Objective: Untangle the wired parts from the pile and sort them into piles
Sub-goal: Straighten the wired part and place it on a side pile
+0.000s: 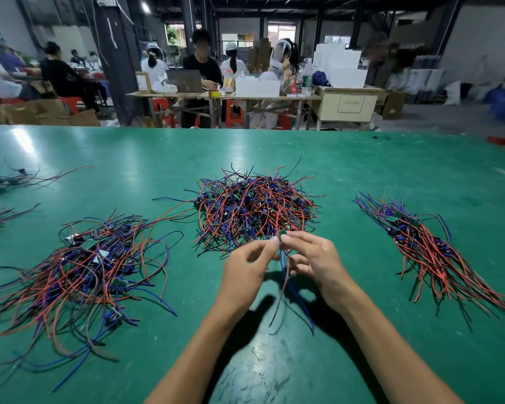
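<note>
A tangled pile (pixel 255 207) of red, blue and black wired parts lies mid-table. Just in front of it, my left hand (pixel 247 265) and my right hand (pixel 315 259) together pinch one wired part (pixel 282 236), a small green board held above the table. Its blue, red and black wires (pixel 286 287) hang down between my wrists. A loose, spread pile (pixel 88 266) of wired parts lies at the left. A neater pile (pixel 429 252) with wires laid roughly parallel lies at the right.
The green table (pixel 362 170) stretches far ahead. More wire bundles (pixel 9 182) lie at the far left edge. Beyond the table's far edge, people sit at wooden benches (pixel 225 96) with boxes and red stools.
</note>
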Demonstrator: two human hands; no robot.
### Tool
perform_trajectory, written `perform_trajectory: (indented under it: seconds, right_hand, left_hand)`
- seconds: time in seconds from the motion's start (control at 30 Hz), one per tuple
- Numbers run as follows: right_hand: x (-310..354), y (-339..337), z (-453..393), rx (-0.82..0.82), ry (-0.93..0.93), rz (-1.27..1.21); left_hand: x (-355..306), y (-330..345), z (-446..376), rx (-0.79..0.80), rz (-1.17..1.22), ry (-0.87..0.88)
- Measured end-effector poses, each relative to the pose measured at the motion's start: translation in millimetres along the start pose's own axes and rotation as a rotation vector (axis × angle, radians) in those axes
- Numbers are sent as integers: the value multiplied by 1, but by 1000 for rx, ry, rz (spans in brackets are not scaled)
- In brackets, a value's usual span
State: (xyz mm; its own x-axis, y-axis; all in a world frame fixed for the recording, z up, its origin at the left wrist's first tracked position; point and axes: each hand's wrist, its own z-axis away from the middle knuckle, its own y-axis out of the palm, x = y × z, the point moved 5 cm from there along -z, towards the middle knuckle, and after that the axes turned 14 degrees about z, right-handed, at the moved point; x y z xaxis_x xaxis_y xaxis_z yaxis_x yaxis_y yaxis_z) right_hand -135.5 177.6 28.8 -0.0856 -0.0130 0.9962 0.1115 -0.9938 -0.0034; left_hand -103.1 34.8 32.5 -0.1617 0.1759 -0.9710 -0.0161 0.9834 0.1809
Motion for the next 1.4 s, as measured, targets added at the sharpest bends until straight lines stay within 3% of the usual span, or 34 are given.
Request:
perform_trajectory:
  seconds: [0.1,0.2,0.27,0.37,0.43,0.5,0.63,0.73,0.8,0.87,0.93,1.0,1.07,1.13,1.23,1.4]
  right_hand:
    - [4,5,3,-46,-128,75]
    - [7,1,1,-110,-211,251]
    - [7,-5,1,-234,-247,536]
    - [-1,2,8,-326,-225,1134]
    - [-7,15,11,-316,-200,1274]
    - [-8,27,11,-305,-234,1297]
    - [-3,34,12,-327,-284,1291]
    - [0,27,12,-337,-274,1263]
    - [1,20,11,-319,-257,1246]
    - [2,17,10,-301,-248,1261]
    - [2,16,11,-280,-250,1255]
    - [0,12,12,-262,-223,1165]
    - [0,1,10,-274,-134,981]
    - [1,-8,8,-242,-32,712]
    - [0,-1,8,-88,-7,322]
    - [18,26,26,-200,-531,622]
  left_hand:
    - [4,5,2,112,157,-124]
    - [-4,-7,-4,44,328,-142]
    - [-14,-26,-12,-56,548,-128]
    - [-28,-66,-20,-108,1175,-65]
    - [-37,-91,-16,-9,1670,17]
    - [-39,-112,-12,-17,1848,129]
    - [-36,-127,-17,-158,1712,202]
    - [-32,-123,-19,-177,1409,127]
    - [-26,-108,-20,-187,1033,-6]
    - [-17,-92,-20,-231,481,-106]
    - [-11,-72,-18,-257,66,-75]
    - [-11,-54,-14,-252,-141,45]
    - [-11,-48,-11,-209,-275,122]
    - [-5,-42,-9,-61,-385,78]
    - [2,-25,-6,123,-300,-40]
    - [3,-26,-8,115,-23,-127]
